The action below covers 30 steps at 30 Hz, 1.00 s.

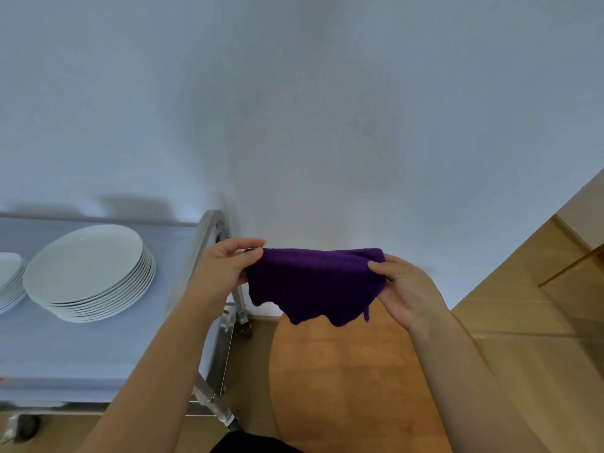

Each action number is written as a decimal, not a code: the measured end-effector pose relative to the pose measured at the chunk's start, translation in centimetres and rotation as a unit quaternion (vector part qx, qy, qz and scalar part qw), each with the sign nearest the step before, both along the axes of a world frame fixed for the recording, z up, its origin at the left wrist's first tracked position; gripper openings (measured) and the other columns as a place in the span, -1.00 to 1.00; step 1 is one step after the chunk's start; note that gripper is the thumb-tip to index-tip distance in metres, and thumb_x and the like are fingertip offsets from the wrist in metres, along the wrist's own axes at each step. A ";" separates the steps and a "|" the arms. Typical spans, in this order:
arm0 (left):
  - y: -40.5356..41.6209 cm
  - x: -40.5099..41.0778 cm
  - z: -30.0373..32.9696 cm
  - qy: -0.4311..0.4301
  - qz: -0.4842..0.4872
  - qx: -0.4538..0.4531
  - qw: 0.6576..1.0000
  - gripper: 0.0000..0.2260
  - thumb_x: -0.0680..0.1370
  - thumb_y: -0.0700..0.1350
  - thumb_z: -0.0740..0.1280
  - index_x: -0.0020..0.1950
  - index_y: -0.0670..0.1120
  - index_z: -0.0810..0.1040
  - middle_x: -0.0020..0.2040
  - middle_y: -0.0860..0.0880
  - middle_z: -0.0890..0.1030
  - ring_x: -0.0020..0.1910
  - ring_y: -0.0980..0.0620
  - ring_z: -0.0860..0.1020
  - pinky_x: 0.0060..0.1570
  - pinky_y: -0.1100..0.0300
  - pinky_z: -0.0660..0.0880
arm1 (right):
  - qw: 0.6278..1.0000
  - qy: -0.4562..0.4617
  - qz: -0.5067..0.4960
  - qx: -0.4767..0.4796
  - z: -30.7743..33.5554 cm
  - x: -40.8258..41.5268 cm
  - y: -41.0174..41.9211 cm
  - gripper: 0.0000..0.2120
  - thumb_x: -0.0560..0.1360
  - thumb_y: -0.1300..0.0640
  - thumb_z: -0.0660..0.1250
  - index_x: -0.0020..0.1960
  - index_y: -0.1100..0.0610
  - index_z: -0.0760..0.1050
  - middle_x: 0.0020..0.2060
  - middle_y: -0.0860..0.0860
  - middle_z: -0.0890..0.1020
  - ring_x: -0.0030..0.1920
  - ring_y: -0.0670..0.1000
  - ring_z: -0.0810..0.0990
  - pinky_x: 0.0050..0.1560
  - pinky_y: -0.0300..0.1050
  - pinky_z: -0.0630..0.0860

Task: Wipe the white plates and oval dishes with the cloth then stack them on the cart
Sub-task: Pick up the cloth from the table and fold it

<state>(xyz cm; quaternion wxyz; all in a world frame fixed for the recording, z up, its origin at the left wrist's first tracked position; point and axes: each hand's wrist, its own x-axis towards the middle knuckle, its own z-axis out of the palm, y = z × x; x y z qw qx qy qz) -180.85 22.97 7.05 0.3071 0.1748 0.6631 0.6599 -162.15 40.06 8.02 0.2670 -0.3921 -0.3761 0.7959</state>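
A purple cloth (310,282) hangs spread in the air in front of me. My left hand (222,273) pinches its upper left corner and my right hand (402,289) pinches its upper right corner. A stack of several round white plates (88,273) stands on the metal cart (98,354) to my left. At the far left edge a second stack of white dishes (9,282) is partly cut off.
The cart's curved metal handle (209,230) rises just behind my left hand. A round wooden table (353,380) lies below the cloth. A white wall fills the back, and wooden panelling (555,273) stands at the right.
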 end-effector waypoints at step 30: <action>-11.6 -10.7 -9.0 -0.207 0.217 -0.123 0.946 -0.95 0.56 -0.21 0.31 -0.02 -0.17 0.49 -0.20 -0.08 0.67 -0.34 0.06 0.65 -0.19 0.18 0.50 | 0.561 -0.294 0.405 0.660 -4.1 -36.2 -9.2 -0.73 0.51 0.40 0.10 0.09 0.22 0.50 0.08 0.14 0.54 0.05 0.11 0.51 -0.01 -0.12 0.42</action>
